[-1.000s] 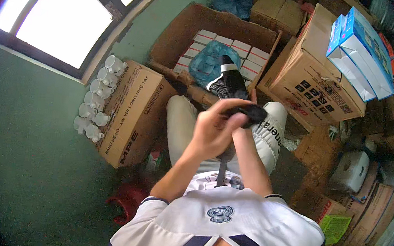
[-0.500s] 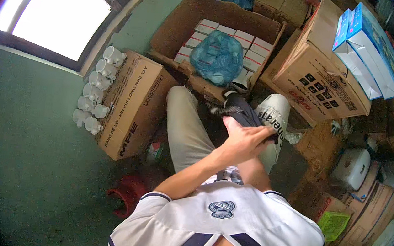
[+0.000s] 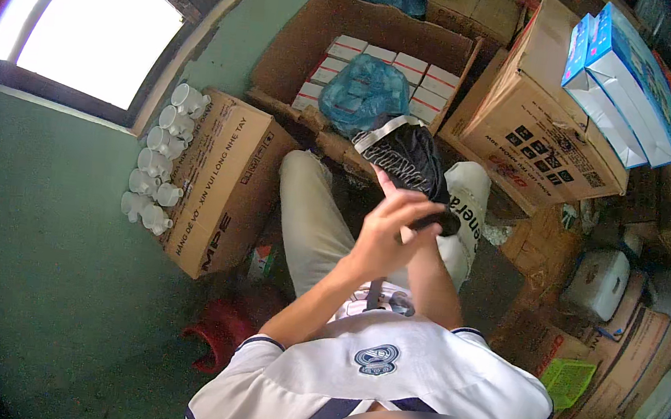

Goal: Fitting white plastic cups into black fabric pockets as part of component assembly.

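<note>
A piece of black cloth (image 3: 409, 155) with light lettering and a pale band along one edge is held up above my knees. My left hand (image 3: 392, 228) crosses in front, fingers bent over the cloth's lower end near my right knee. Behind it, my right hand (image 3: 423, 250) is largely covered by the left hand and the cloth. A fingertip shows beside the cloth's left edge, below the pale band. What kind of cloth piece it is, I cannot make out.
Ahead stands an open carton (image 3: 286, 57) of small white boxes with a blue plastic bag (image 3: 364, 94) on top. White cups (image 3: 167, 143) line a closed carton (image 3: 223, 189) at left. At right, blue-and-white paper bags (image 3: 631, 85) lie on another carton (image 3: 537, 157); a green basket (image 3: 567, 383) is nearer.
The black cloth has swung up and spread, so its pale band and lettering now show. My left hand has shifted left and slightly down.
</note>
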Motion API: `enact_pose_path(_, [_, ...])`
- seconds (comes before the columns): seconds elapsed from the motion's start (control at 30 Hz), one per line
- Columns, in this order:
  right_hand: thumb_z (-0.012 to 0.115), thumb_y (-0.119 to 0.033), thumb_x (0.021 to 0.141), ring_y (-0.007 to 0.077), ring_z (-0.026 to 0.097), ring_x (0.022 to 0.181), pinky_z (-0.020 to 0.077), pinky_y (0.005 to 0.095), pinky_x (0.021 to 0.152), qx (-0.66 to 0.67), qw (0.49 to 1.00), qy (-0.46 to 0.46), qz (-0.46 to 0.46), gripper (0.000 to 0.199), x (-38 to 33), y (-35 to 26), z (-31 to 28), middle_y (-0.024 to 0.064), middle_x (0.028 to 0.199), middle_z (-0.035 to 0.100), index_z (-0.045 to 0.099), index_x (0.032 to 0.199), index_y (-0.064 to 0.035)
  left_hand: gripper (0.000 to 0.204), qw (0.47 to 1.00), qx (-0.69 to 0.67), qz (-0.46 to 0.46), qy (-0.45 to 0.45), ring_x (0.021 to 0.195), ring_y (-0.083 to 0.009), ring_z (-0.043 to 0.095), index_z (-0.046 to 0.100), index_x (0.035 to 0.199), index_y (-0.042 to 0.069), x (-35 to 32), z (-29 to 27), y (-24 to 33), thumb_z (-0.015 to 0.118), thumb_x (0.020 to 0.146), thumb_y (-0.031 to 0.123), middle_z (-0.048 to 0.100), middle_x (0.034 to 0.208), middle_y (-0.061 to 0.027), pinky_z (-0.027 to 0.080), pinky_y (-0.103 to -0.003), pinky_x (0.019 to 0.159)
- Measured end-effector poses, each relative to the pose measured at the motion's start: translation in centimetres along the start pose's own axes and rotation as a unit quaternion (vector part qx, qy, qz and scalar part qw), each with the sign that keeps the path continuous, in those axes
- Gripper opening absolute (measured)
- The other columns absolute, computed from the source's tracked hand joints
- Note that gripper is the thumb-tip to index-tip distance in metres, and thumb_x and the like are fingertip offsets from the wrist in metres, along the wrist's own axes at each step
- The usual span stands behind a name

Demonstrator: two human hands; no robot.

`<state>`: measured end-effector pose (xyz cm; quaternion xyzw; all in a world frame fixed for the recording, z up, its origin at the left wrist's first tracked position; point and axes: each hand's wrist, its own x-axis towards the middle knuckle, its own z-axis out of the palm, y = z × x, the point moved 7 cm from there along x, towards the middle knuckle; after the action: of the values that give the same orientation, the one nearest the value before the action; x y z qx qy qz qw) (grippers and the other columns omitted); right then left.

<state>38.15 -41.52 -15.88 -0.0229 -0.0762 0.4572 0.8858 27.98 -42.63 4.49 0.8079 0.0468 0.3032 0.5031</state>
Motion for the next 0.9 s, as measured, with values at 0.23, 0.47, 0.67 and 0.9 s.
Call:
enact_pose_path(0.23, [0.048, -0.038, 0.108, 0.0331, 0.064, 0.122, 0.0483, 0.0508, 0.112, 0.187, 0.982, -0.023, -0.002, 0.047, 1.3, 0.3, 2.7, 0.0166, 0.139, 0.064, 0.06, 0.141, -0.0058, 0.029, 0.95, -0.063, -0.261, 0.157, 0.081, -0.0055, 0.061, 0.074, 0.113, -0.003, 2.5, -4.2, -8.6, 0.079, 0.099, 0.022, 0.072, 0.093, -0.0009, 0.049, -0.022, 0.072])
enact_pose_path(0.47, [0.05, -0.046, 0.106, 0.0315, 0.063, 0.126, 0.049, 0.0497, 0.111, 0.029, 0.999, 0.001, -0.041, 0.053, 1.2, -0.5, -2.1, 0.0154, 0.14, 0.065, 0.061, 0.14, -0.0065, 0.031, 0.966, 0.115, -0.167, 0.162, 0.089, -0.0232, 0.066, 0.073, 0.109, 0.002, 2.8, -3.2, -7.7, 0.087, 0.088, 0.02, 0.072, 0.102, -0.0131, 0.053, -0.032, 0.076])
enact_pose_path(0.67, [0.05, -0.046, 0.106, 0.0316, 0.063, 0.125, 0.0492, 0.0498, 0.111, 0.028, 0.999, 0.005, -0.046, 0.053, 3.1, -1.4, -1.7, 0.0151, 0.139, 0.065, 0.061, 0.139, -0.007, 0.057, 0.968, 0.238, 0.076, 0.025, 0.127, -0.0347, 0.059, 0.07, 0.124, 0.009, 2.3, -2.4, -2.2, 0.09, 0.074, 0.027, 0.062, 0.137, -0.0157, 0.041, -0.052, 0.112])
enact_pose_path(0.9, [0.05, -0.048, 0.106, 0.0316, 0.064, 0.124, 0.0494, 0.05, 0.11, 0.032, 0.998, 0.0, -0.049, 0.053, 2.0, -0.9, -0.7, 0.0146, 0.137, 0.066, 0.062, 0.139, -0.0078, 0.052, 0.954, 0.28, 0.053, -0.095, 0.148, -0.0367, 0.046, 0.068, 0.123, 0.0, 1.2, -0.3, -3.8, 0.083, 0.081, 0.028, 0.054, 0.155, -0.021, 0.032, -0.055, 0.124])
